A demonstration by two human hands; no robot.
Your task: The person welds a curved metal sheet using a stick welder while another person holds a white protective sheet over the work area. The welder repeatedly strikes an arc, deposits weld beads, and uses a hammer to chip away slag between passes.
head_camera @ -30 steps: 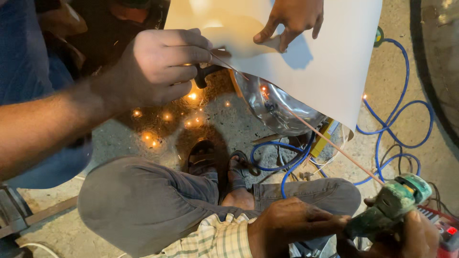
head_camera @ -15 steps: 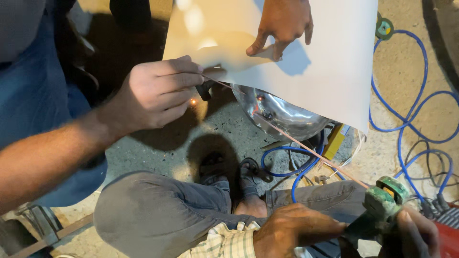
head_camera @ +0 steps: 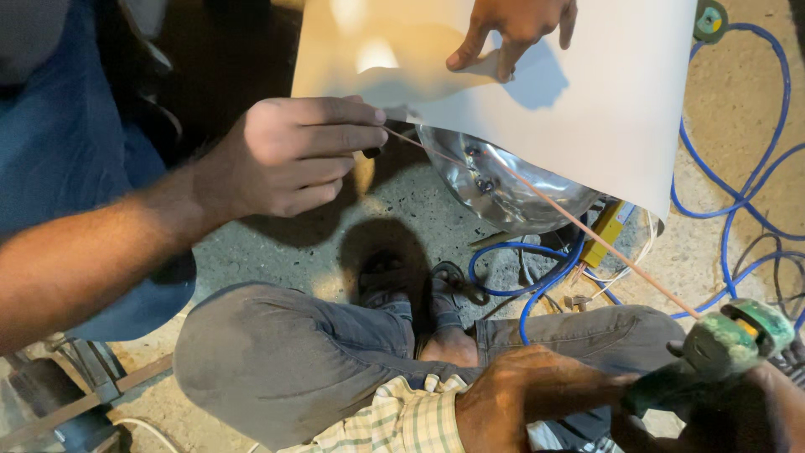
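Observation:
My left hand, with a checked sleeve behind it, grips the dark body of a green power tool at the bottom right. My right hand holds the same tool from below, partly cut off by the frame edge. A thin copper-coloured rod runs from the tool up and left to a co-worker's hand, which pinches its far end. The rod crosses a shiny metal bowl-shaped part. A second hand of the co-worker presses on a white sheet that covers the part's top.
My grey-trousered knees and a sandalled foot fill the lower middle. Blue hose loops over the concrete floor at right, beside a yellow object. The co-worker's blue-clad leg stands at left, with metal bars below.
Sparks glowed near the co-worker's hand and the metal part a second ago; none show now. The white sheet and the hands sit slightly further right in view.

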